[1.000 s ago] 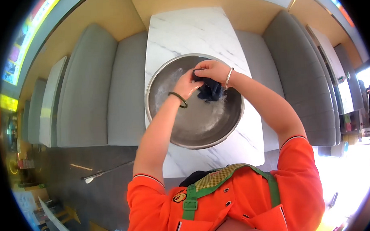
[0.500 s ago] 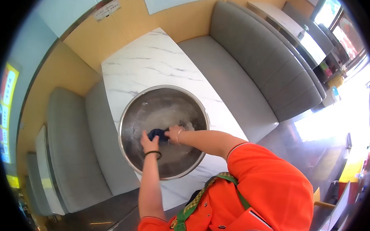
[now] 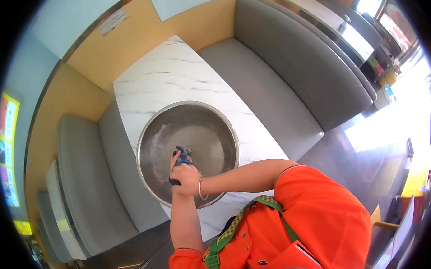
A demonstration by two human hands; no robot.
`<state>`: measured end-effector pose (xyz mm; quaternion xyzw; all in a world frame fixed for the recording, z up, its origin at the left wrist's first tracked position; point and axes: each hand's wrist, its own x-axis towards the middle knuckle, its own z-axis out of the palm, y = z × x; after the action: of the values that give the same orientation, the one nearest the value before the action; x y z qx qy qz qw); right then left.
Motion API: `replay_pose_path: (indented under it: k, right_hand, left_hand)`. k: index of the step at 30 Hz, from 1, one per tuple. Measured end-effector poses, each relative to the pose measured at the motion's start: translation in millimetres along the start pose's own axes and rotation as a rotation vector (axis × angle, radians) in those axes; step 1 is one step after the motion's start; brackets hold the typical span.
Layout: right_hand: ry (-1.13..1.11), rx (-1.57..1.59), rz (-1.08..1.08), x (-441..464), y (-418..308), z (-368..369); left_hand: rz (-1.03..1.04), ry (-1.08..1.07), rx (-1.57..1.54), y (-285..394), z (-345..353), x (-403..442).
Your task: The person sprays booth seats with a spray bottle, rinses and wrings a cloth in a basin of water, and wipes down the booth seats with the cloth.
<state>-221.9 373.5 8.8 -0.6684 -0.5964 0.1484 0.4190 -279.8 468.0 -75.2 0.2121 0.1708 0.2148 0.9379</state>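
Observation:
A large round metal basin point(image 3: 151, 129) holds shallow, slightly foamy water. Above it, a dark blue cloth point(image 3: 183, 156) is bunched up in both my hands. My left hand point(image 3: 174, 160), with a dark band at its wrist, is closed on the cloth and partly hidden under the other hand. My right hand point(image 3: 186, 174) crosses over from the right, its fingers wrapped round the bunch close against the left hand. A pale bracelet point(image 3: 202, 188) circles the right wrist.
The basin stands on a white marble-patterned table point(image 3: 170, 65). Grey padded benches flank it, one on the right point(image 3: 289, 61) and one on the left point(image 3: 88, 172). A wood-toned wall point(image 3: 197, 21) closes the far end. Another table point(image 3: 315, 12) stands beyond the right bench.
My hands have come together, the right now over the left. The cloth has gone from lying low between them to being bunched upward in their grip. The view has shifted slightly.

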Motion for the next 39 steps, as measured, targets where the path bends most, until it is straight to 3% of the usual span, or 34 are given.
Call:
replay_pose_path:
  k: [2,4,5,9,12,14,15,17,18,20,21,22,23,24,25,27,28,30,34,36,37,39]
  right_hand:
    - [0.005,0.046,0.098,19,12,-13]
    - [-0.097,0.115,0.472,39,32,-22]
    - [-0.087,0.098,0.486,44,43,-23]
    - [-0.123,-0.046,0.373,51,97,-19]
    - [-0.055,-0.011,0.77,45,130,-11]
    - [-0.063,-0.077,0.825,39,148,4]
    - [-0.067,-0.07,0.817,33,151,19]
    - [-0.513,-0.354,0.36,19,144,38]
    - [-0.519,-0.351,0.347,17,142,37]
    - [-0.775,-0.596,0.065,15,124,17]
    - [-0.751,-0.628,0.225,23,122,4]
    - [-0.73,-0.654,0.378,36,123,-7]
    - [-0.731,-0.541,0.399,49,125,-11]
    - [-0.742,-0.422,0.42,53,119,-4]
    - [-0.785,-0.405,0.381,47,102,7]
    - [-0.478,0.147,0.331,35,75,17]
    - [-0.32,0.0,0.17,18,66,36]
    - [-0.271,-0.019,0.115,5,9,-4]
    - [-0.102,0.041,0.004,10,-6,-11]
    - [-0.046,0.083,0.251,33,36,4]
    - [-0.103,0.069,0.359,43,42,-1]
    - [-0.147,0.025,0.456,60,58,-12]
  left_hand:
    - [0.056,0.032,0.02,-4,7,4]
    - [0.093,0.108,0.04,-11,12,11]
    - [0.063,0.429,0.052,-13,30,11]
    - [0.175,0.497,0.123,-15,38,-5]
    - [0.249,0.623,0.144,-5,35,-20]
    - [0.133,0.828,0.48,0,29,-28]
    - [0.033,0.852,0.486,3,32,-29]
    - [0.026,0.854,0.527,-1,34,-26]
    - [0.005,0.858,0.574,-4,34,-27]
    - [-0.06,0.764,0.574,-11,13,-23]
    - [-0.092,0.671,0.524,-15,-13,-22]
    - [-0.13,0.709,0.452,-18,16,-26]
    - [-0.158,0.751,0.372,-17,47,-23]
    - [-0.259,0.538,0.112,-19,1,-15]
    - [-0.28,0.376,0.002,-18,7,-15]
    - [-0.036,0.082,-0.024,-23,-26,0]
    - [-0.017,0.1,-0.033,-17,-20,-2]
    - [0.139,0.168,-0.04,-7,5,-8]
    - [0.13,0.266,-0.016,-12,-12,1]
    - [0.128,0.327,0.005,-12,-19,6]
    - [0.139,0.688,0.094,-8,40,-4]
    - [0.197,0.607,0.037,-18,46,-7]
